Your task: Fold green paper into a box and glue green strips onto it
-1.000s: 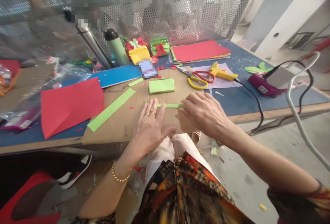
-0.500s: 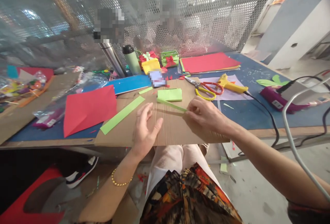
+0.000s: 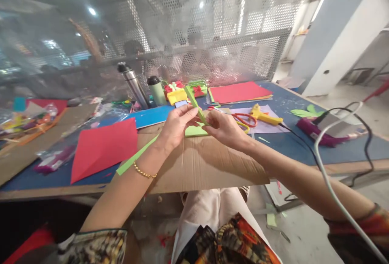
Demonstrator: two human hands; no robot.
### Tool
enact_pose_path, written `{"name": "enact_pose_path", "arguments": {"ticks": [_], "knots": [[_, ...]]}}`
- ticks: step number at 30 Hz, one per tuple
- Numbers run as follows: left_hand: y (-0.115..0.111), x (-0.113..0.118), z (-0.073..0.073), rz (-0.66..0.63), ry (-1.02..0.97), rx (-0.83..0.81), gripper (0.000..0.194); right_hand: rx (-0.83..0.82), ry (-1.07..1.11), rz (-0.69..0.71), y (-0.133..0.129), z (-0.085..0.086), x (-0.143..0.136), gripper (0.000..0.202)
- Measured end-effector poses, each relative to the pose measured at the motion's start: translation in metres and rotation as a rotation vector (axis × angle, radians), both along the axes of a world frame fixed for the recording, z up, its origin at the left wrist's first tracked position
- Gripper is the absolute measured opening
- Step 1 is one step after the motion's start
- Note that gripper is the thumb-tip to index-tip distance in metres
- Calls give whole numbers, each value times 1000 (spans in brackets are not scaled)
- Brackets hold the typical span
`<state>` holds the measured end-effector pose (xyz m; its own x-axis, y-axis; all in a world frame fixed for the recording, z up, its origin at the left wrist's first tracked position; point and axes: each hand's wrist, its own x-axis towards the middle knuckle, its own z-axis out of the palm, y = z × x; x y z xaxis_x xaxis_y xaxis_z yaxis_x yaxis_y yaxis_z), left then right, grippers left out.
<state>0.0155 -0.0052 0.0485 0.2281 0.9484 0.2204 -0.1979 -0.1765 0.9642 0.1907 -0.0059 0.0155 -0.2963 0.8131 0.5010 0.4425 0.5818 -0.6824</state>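
Observation:
Between my two hands a narrow green paper strip point(image 3: 196, 104) is held up, slanting over the cardboard sheet point(image 3: 194, 171). My left hand point(image 3: 179, 124) pinches the strip from the left, thumb and fingers together. From the right, my right hand point(image 3: 223, 128) has its fingers closed on the strip's lower end. Beneath the hands lies a light green folded paper piece point(image 3: 196, 130), partly hidden by them. A wider green strip point(image 3: 136, 157) rests on the cardboard, partly behind my left forearm.
Scissors point(image 3: 246, 120) and a yellow glue gun point(image 3: 266, 117) lie to the right, the gun's cord trailing off. Red paper point(image 3: 105, 146) is at the left. Two bottles point(image 3: 156, 90) and small paper boxes point(image 3: 176, 96) stand by the perforated metal screen point(image 3: 170, 49).
My left hand has come up and taken hold of the narrow strip, which my right hand held alone. Both hands have moved together and the strip is lifted. The camera view has tilted up.

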Motion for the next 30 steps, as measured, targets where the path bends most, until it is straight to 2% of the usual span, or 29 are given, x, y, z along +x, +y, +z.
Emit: {"name": "enact_pose_path", "arguments": {"ticks": [4,6,8,10,12,13,16,18,22,26,30], "knots": [[23,6,1,38,-61,49,13,-137,61,102,14,5,2,24],[30,5,-4,61,-93,51,13,-211,104,152,18,7,4,23],[34,-1,-12,45,-109,14,16,-194,137,132,23,9,11,28],[36,-7,-19,15,-108,-38,20,-81,156,18,32,11,25,35],[37,-13,-25,-3,-99,-69,23,35,134,-180,43,13,45,36],[37,-15,-27,-2,-95,-75,23,66,117,-292,48,15,56,30],[39,-16,-30,27,-82,-96,18,79,-147,-526,56,20,83,16],[39,-14,-30,42,-91,-121,16,19,-375,-584,55,24,91,16],[36,-12,-29,28,-101,-139,22,-149,-831,-500,46,21,83,27],[33,-12,-27,7,-60,-125,29,-190,-920,-430,43,5,70,28],[33,-13,-28,-23,-38,-127,33,-218,-937,-405,50,-7,71,38]]}}
